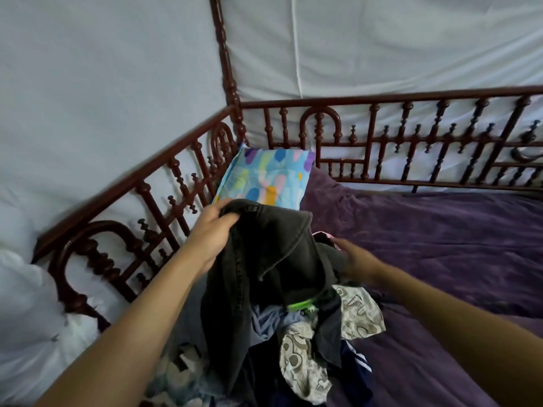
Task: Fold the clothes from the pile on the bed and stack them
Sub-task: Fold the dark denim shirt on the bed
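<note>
– Clothes pile (296, 356), where was it?
– On the bed (440, 245), at the near edge, close to the rails (147, 171) on the left edge. Patterned grey, blue and dark pieces, all jumbled.
– Anything lifted?
– Dark grey shirt (264, 251), held up above the pile. Its lower part hung down onto the heap.
– Left hand (211, 230)?
– Fingers curled over the shirt's top edge, thumb in front, gripping it.
– Right hand (355, 259)?
– Reached in at the shirt's right side. It was blurred, with the fingertips hidden behind the cloth, so couldn't tell if it gripped anything.
– Rest of the bed?
– Purple blanket covered it. Colourful pillow (264, 177) stood tilted in the far left corner against the rails. Rails were dark red wood along the left and far edges, with white cloth (88, 83) behind them.
</note>
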A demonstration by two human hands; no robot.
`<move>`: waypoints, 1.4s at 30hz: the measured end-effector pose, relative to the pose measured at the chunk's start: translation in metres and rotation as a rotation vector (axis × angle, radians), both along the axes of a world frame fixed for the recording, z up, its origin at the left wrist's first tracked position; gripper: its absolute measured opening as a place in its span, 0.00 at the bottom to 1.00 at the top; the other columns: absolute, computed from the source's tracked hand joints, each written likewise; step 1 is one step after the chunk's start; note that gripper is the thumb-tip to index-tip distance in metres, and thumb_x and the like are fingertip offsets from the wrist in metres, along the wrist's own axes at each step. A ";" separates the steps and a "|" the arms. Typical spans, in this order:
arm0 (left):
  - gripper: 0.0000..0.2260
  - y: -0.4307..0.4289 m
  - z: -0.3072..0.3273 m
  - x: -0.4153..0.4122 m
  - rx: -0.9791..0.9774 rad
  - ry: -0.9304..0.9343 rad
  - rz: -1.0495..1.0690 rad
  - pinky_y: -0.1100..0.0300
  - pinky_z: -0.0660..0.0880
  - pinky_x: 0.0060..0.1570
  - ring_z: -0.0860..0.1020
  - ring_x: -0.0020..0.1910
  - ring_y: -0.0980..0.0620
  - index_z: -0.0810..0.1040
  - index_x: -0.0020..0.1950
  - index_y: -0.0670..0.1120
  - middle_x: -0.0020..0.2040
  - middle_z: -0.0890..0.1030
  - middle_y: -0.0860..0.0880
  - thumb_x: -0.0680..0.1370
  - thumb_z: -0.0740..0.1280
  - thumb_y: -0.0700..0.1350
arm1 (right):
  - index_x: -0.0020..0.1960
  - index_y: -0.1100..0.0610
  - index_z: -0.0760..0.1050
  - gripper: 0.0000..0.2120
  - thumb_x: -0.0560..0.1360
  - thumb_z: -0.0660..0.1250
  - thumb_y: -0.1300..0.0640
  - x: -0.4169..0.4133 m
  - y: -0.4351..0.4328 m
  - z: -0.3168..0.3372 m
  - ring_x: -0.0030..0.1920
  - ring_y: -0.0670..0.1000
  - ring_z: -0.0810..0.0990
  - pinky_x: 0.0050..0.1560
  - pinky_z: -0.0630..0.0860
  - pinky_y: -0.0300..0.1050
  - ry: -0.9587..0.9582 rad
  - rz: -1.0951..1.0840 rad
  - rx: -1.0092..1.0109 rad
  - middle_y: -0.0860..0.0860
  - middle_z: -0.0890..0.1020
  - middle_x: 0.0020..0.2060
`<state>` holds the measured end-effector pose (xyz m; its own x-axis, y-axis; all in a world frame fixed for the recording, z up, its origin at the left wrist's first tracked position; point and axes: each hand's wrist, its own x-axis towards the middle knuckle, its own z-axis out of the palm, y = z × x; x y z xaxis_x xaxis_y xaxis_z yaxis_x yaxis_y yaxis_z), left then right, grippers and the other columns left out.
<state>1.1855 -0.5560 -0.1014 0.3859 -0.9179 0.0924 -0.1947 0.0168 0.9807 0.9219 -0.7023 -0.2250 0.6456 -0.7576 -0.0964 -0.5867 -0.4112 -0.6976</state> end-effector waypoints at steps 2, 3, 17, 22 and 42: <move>0.17 0.002 0.015 0.012 -0.041 0.019 -0.012 0.67 0.77 0.43 0.83 0.47 0.55 0.85 0.45 0.53 0.45 0.85 0.51 0.79 0.59 0.37 | 0.76 0.55 0.58 0.47 0.65 0.79 0.54 0.028 0.024 -0.022 0.68 0.47 0.65 0.66 0.64 0.40 0.037 0.129 -0.061 0.48 0.67 0.69; 0.16 0.002 0.022 0.019 -0.060 0.028 0.006 0.67 0.77 0.41 0.83 0.46 0.55 0.85 0.45 0.54 0.45 0.85 0.51 0.79 0.59 0.39 | 0.76 0.54 0.60 0.43 0.67 0.77 0.48 0.049 0.034 -0.025 0.69 0.47 0.64 0.69 0.64 0.43 -0.015 0.152 -0.091 0.47 0.67 0.70; 0.09 -0.019 0.082 0.054 -0.190 -0.081 0.133 0.56 0.78 0.44 0.83 0.43 0.50 0.83 0.43 0.52 0.41 0.85 0.49 0.76 0.63 0.48 | 0.58 0.53 0.77 0.10 0.77 0.66 0.56 0.068 0.030 0.120 0.51 0.50 0.75 0.45 0.69 0.43 -0.248 -0.401 -0.590 0.49 0.79 0.51; 0.09 -0.036 0.111 0.017 -0.245 -0.077 0.099 0.50 0.79 0.51 0.83 0.47 0.49 0.82 0.44 0.48 0.44 0.84 0.48 0.76 0.63 0.48 | 0.66 0.53 0.71 0.28 0.68 0.69 0.49 0.053 0.110 0.039 0.59 0.53 0.71 0.52 0.76 0.47 -0.248 -0.097 -0.762 0.52 0.72 0.63; 0.10 -0.017 0.114 0.044 -0.383 -0.668 0.245 0.61 0.68 0.46 0.77 0.51 0.44 0.77 0.55 0.40 0.49 0.79 0.45 0.79 0.59 0.36 | 0.56 0.60 0.73 0.11 0.80 0.58 0.55 0.019 0.053 0.287 0.52 0.63 0.77 0.41 0.63 0.46 -0.439 -0.614 -0.830 0.62 0.80 0.51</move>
<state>1.2294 -0.5726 0.0129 0.3241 -0.6727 0.6651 -0.7792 0.2089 0.5909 0.9414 -0.6495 0.0618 -0.0055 -0.6831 0.7303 -0.6203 -0.5705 -0.5383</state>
